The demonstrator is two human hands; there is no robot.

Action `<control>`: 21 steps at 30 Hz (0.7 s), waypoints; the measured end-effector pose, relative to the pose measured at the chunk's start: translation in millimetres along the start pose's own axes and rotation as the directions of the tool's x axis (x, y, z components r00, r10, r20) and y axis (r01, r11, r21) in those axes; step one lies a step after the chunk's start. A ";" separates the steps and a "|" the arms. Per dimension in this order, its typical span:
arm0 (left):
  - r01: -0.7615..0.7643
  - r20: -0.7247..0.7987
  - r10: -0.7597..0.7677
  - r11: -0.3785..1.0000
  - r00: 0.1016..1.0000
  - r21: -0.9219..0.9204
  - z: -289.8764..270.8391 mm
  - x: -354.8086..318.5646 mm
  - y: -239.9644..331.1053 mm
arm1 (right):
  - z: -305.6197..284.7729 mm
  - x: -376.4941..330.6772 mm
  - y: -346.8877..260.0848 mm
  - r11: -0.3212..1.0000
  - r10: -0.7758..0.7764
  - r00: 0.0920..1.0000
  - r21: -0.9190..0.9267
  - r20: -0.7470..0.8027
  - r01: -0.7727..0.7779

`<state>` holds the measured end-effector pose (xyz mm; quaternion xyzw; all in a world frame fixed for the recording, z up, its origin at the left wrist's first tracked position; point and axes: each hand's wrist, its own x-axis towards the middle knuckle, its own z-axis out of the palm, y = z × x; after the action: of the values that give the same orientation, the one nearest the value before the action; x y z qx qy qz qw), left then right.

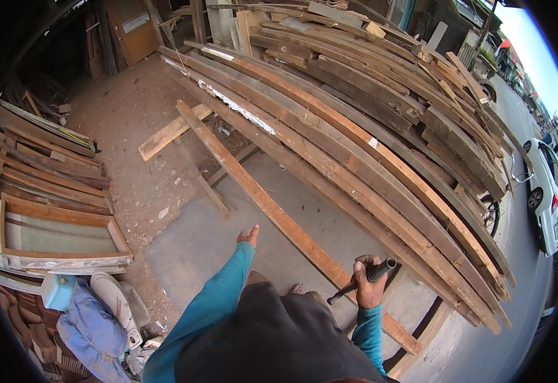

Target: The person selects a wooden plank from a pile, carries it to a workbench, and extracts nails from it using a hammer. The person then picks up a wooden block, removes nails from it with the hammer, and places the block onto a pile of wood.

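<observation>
Timber work area: dark hand tool (381, 270) in right hand (369, 284).
Long timber beams (355, 191) block the right side, a lumber stack (406, 80) beyond them; a wooden window frame (55, 209) occupies the left. Open dirt floor (119, 121) extends far left; a narrow beam (275, 214) runs from there to near right. The right hand is clenched around the tool, which overlaps the narrow beam in view; contact cannot be told. The left hand's (249, 236) finger closure cannot be told.

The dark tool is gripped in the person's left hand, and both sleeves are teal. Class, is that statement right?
Not quite: the head view shows the dark tool gripped in the right hand, not the left hand. Both sleeves are teal, as stated.
</observation>
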<state>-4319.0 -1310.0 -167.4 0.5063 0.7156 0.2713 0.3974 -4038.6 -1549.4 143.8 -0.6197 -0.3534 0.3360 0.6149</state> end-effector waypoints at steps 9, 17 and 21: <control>0.235 0.158 -0.187 0.892 0.970 -0.386 12.9 103.1 81.2 | 82.4 47.9 -2.4 0.959 0.199 0.979 -0.195 -0.045 -0.204; 0.683 0.686 -0.204 0.475 0.699 -0.555 -17.5 140.3 92.1 | 221.8 94.8 -15.7 0.851 0.179 0.981 -0.490 -0.069 -0.190; 0.735 0.757 -0.160 0.428 0.634 -0.525 -18.1 168.8 86.5 | 286.7 138.8 -51.7 0.834 0.162 0.986 -0.539 0.031 -0.120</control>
<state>-4319.2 -1121.6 -138.9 0.0983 0.4558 0.2610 0.8453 -4211.1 -1281.1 193.0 -0.7778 -0.4093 0.2915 0.3776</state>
